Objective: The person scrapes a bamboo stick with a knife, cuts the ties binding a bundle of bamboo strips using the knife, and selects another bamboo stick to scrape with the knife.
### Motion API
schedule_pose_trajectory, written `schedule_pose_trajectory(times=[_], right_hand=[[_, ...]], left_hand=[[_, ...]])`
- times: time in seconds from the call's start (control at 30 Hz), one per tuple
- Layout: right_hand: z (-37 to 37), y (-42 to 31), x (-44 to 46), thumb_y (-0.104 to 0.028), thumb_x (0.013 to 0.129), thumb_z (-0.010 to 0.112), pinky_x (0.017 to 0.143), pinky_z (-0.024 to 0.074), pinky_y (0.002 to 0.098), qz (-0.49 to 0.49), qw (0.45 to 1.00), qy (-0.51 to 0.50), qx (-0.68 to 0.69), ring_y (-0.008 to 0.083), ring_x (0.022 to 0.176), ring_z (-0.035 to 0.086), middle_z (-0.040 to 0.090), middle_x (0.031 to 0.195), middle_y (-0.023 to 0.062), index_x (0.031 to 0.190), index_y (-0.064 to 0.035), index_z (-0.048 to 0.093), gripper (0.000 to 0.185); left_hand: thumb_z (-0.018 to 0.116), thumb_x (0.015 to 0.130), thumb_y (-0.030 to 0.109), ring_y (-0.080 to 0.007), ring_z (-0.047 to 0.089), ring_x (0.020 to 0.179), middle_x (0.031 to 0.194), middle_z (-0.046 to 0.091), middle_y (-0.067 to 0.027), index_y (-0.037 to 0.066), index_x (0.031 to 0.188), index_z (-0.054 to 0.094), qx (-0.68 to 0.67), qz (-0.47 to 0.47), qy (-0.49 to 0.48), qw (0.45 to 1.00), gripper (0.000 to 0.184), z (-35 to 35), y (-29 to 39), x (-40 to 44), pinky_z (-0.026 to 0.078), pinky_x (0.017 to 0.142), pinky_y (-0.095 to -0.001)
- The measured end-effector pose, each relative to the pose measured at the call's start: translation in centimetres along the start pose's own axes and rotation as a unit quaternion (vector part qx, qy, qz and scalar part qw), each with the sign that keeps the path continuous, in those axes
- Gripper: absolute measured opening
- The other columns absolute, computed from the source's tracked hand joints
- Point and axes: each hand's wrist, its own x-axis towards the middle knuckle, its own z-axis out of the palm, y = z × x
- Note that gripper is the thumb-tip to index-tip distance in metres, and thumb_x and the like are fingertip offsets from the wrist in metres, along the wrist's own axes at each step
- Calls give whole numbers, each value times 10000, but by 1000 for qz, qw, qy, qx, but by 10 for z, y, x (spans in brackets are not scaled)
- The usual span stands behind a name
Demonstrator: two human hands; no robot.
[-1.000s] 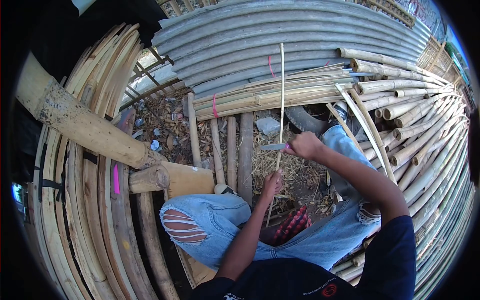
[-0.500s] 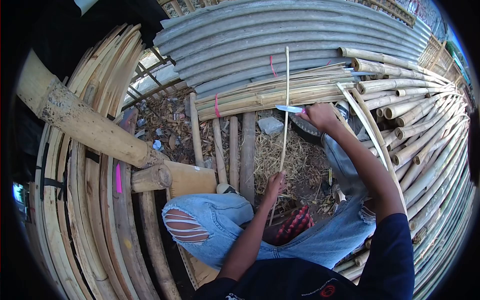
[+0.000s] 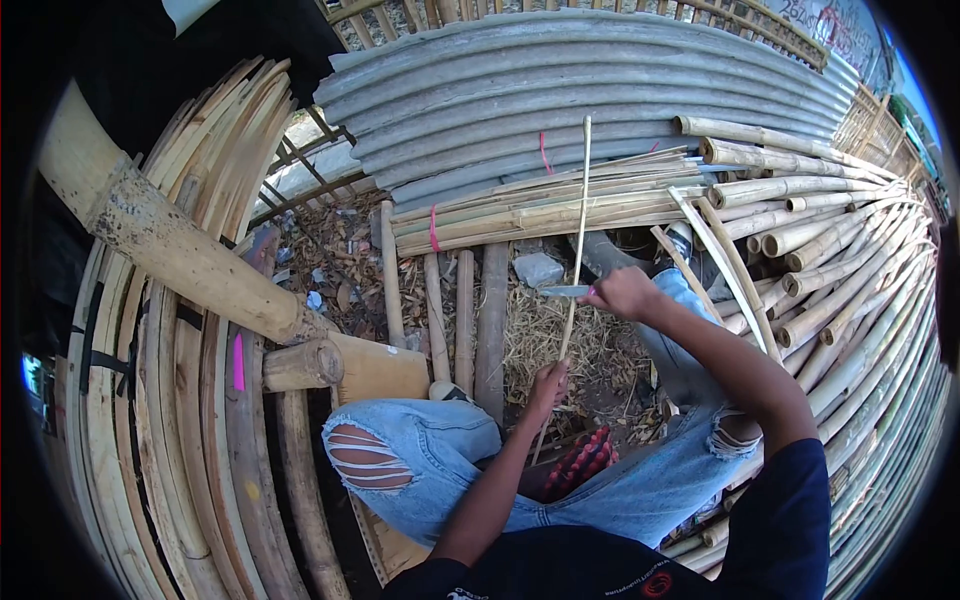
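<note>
In the head view, the left hand [image 3: 547, 388] gripped the thin stick [image 3: 583, 205], which rose between the knees [image 3: 372, 455], and the right hand [image 3: 624, 293] was closed around the knife [image 3: 571, 291], its blade [image 3: 555, 291] crossing the stick.

Curled right grip [image 3: 624, 294] beyond left grip [image 3: 546, 388]
</note>
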Motion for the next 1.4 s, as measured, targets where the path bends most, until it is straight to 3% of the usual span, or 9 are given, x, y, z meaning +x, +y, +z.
schedule_pose_trajectory(times=[0.13, 0.27, 0.43, 0.6, 0.73, 0.9, 0.97, 1.07, 1.4], right_hand=[[-13, 43, 23, -513, 897, 376, 535, 478, 447, 237, 958, 144, 78, 377, 597, 594, 580, 595, 193, 636, -20, 612, 606], [-27, 43, 13, -488, 905, 388, 523, 454, 462, 180, 970, 159, 40, 367, 622, 586, 582, 618, 205, 665, 13, 598, 594], [-26, 27, 25, -447, 871, 498, 523, 452, 425, 211, 938, 78, 264, 344, 597, 593, 578, 596, 188, 800, 32, 588, 493], [17, 9, 36, -176, 802, 637, 538, 505, 293, 205, 786, 135, 567, 167, 667, 660, 619, 614, 103, 759, 20, 596, 204], [-3, -31, 29, -88, 780, 651, 551, 527, 298, 150, 732, 94, 658, 158, 696, 667, 638, 674, 88, 822, 31, 600, 135], [-19, -40, 27, -182, 802, 641, 578, 528, 355, 135, 819, 101, 548, 235, 664, 662, 632, 674, 141, 845, 24, 591, 216], [-29, -42, 22, -355, 848, 564, 589, 509, 423, 118, 944, 106, 288, 344, 638, 628, 615, 670, 189, 833, -5, 594, 351], [-38, -49, 9, -486, 865, 464, 591, 483, 470, 75, 987, 76, 122, 396, 637, 591, 600, 662, 199, 760, -39, 603, 479], [-25, -42, -9, -543, 855, 434, 521, 483, 428, -34, 999, -24, 16, 343, 556, 596, 583, 570, 145, 693, -72, 614, 531]], left_hand=[[493, 907, 402, -25, 255, 350, 481, 280, 92, 156, 654, 374, 4, -11, 6, 1000, 372, -1, -9, -4, 183, 319, -197], [487, 906, 414, -26, 250, 350, 485, 289, 87, 154, 654, 374, 8, 6, -13, 1000, 379, 0, -8, -3, 183, 318, -201], [465, 919, 398, -29, 302, 362, 492, 316, 62, 126, 686, 394, 1, -19, -50, 999, 365, 7, 0, -2, 239, 327, -187], [430, 935, 390, -83, 411, 415, 542, 431, 3, 90, 762, 459, -15, -13, -73, 997, 347, 11, -1, -4, 358, 380, -222], [421, 936, 398, -109, 445, 437, 587, 480, -20, 74, 814, 479, -41, 48, 24, 998, 351, 28, 38, 11, 388, 409, -237], [398, 950, 381, -86, 416, 447, 583, 428, -1, 77, 864, 469, -36, 87, -90, 992, 324, 14, 70, 16, 379, 437, -233], [409, 947, 378, -76, 390, 434, 571, 407, 8, 84, 847, 460, -57, 87, -74, 992, 315, 13, 67, 12, 355, 427, -223], [423, 943, 375, -60, 348, 412, 551, 377, 22, 100, 812, 438, -48, 122, -12, 991, 305, 24, 63, 3, 312, 405, -205], [402, 941, 416, -43, 282, 362, 490, 309, 48, 122, 748, 409, -83, 66, -55, 993, 352, 9, 48, 8, 212, 323, -190]])
